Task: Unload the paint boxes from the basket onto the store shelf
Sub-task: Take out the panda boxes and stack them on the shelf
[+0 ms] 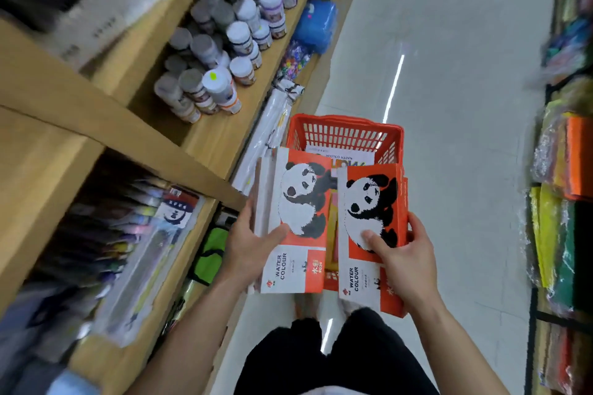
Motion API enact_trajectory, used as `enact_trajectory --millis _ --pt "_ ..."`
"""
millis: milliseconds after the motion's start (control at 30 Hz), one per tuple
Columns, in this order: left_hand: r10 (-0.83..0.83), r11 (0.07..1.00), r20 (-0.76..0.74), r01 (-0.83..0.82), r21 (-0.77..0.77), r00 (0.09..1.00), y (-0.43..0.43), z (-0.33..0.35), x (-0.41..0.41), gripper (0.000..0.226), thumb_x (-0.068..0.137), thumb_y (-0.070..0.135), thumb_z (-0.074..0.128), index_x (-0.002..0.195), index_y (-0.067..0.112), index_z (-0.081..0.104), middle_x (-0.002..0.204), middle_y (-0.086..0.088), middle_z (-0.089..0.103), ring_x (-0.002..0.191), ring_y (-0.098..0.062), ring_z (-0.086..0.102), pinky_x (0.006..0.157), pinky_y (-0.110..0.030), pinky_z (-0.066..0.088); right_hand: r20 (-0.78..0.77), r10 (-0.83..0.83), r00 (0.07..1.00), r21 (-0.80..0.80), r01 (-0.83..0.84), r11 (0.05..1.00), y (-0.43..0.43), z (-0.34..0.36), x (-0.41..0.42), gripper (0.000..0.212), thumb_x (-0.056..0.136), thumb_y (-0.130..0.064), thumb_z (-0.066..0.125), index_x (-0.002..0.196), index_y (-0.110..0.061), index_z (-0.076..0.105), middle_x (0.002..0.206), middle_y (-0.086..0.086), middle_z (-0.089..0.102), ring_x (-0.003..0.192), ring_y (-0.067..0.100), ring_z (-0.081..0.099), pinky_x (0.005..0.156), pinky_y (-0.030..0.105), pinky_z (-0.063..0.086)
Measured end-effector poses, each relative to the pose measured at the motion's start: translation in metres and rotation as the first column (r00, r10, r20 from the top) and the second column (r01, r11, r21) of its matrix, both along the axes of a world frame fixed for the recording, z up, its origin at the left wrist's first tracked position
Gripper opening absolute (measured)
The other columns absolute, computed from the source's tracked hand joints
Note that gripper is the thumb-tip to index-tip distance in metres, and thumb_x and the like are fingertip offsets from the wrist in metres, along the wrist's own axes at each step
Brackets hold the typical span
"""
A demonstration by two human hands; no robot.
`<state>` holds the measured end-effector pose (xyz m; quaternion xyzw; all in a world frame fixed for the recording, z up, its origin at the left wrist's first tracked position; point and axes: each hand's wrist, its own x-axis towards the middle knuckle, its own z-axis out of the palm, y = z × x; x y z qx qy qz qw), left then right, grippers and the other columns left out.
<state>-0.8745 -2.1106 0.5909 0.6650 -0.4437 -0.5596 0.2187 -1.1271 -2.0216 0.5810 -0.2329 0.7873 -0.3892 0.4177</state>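
A red plastic basket [345,133] stands on the floor in front of me, with more water colour boxes [340,159] lying inside. My left hand [253,247] grips an orange and white panda paint box [295,221] by its lower left side, thumb on the front. My right hand [402,263] holds a second panda paint box [369,234], possibly with another behind it, thumb on the panda picture. Both boxes are lifted above the basket. The wooden store shelf [106,138] runs along my left.
Rows of paint jars [224,42] fill the middle shelf. Brush or pen packs [134,228] lie in the lower left compartment. A green item [211,253] and wrapped packs sit on the bottom shelf. Coloured goods [564,202] line the right side. White floor stretches ahead.
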Motion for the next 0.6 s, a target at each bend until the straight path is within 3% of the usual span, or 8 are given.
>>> enact_trajectory --millis 67,167,233,333,467,533,600 --pt "0.088 0.994 -0.053 -0.091 -0.062 0.995 0.018 0.04 0.014 0.064 0.064 0.045 0.082 0.123 0.051 0.059 0.101 0.016 0.08 0.086 -0.012 0.079 0.066 -0.033 0.063 0.01 0.094 0.996 -0.047 -0.093 0.995 -0.008 0.025 0.006 0.069 0.075 -0.04 0.088 0.135 -0.036 0.054 0.111 -0.015 0.075 0.092 0.01 0.076 0.086 0.046 0.062" --pt "0.213 0.958 -0.115 -0.23 -0.17 0.97 0.051 0.094 0.033 0.056 0.066 0.038 0.083 0.113 0.06 0.062 0.103 0.012 0.08 0.085 -0.013 0.079 0.061 -0.025 0.06 0.043 0.256 0.966 -0.153 -0.247 0.957 -0.028 0.067 0.015 0.071 0.075 -0.034 0.089 0.137 -0.036 0.055 0.113 -0.012 0.077 0.092 0.012 0.077 0.084 0.045 0.062" --pt "0.368 0.887 -0.128 -0.389 -0.247 0.921 0.093 0.135 0.05 0.056 0.068 0.031 0.085 0.108 0.064 0.064 0.103 0.01 0.081 0.083 -0.015 0.08 0.058 -0.021 0.059 0.048 0.441 0.896 -0.259 -0.415 0.872 -0.039 0.104 0.03 0.063 0.075 -0.031 0.09 0.129 -0.04 0.059 0.106 -0.014 0.079 0.086 0.008 0.078 0.077 0.038 0.063" --pt "0.464 0.813 -0.145 -0.485 -0.324 0.874 0.123 0.164 0.069 0.057 0.065 0.03 0.086 0.101 0.069 0.066 0.103 0.014 0.081 0.081 -0.014 0.08 0.056 -0.021 0.058 0.063 0.558 0.827 -0.346 -0.507 0.79 -0.054 0.133 0.047 0.055 0.077 -0.029 0.088 0.124 -0.043 0.062 0.105 -0.016 0.079 0.087 0.008 0.078 0.078 0.037 0.061" --pt "0.614 0.658 -0.207 -0.639 -0.398 0.762 0.182 0.201 0.093 0.061 0.056 0.04 0.087 0.112 0.055 0.069 0.109 0.004 0.081 0.09 -0.023 0.079 0.064 -0.032 0.062 0.042 0.732 0.68 -0.483 -0.627 0.611 -0.068 0.183 0.093 0.043 0.08 -0.022 0.086 0.115 -0.039 0.068 0.098 -0.019 0.08 0.086 0.004 0.077 0.066 0.017 0.057" --pt "0.683 0.568 -0.209 -0.689 -0.45 0.7 0.206 0.214 0.107 0.054 0.059 0.038 0.086 0.109 0.052 0.071 0.108 0.005 0.081 0.09 -0.022 0.079 0.067 -0.036 0.063 0.027 0.804 0.594 -0.528 -0.674 0.517 -0.074 0.212 0.128 0.04 0.077 -0.022 0.085 0.111 -0.037 0.07 0.096 -0.016 0.081 0.086 0.008 0.078 0.064 0.017 0.057" --pt "0.738 0.484 -0.225 -0.731 -0.481 0.636 0.223 0.222 0.123 0.049 0.065 0.031 0.086 0.109 0.046 0.072 0.107 0.006 0.081 0.091 -0.022 0.079 0.068 -0.036 0.062 0.008 0.853 0.522 -0.554 -0.708 0.438 -0.08 0.235 0.165 0.039 0.074 -0.025 0.086 0.109 -0.038 0.072 0.098 -0.012 0.082 0.088 0.011 0.079 0.07 0.027 0.06"
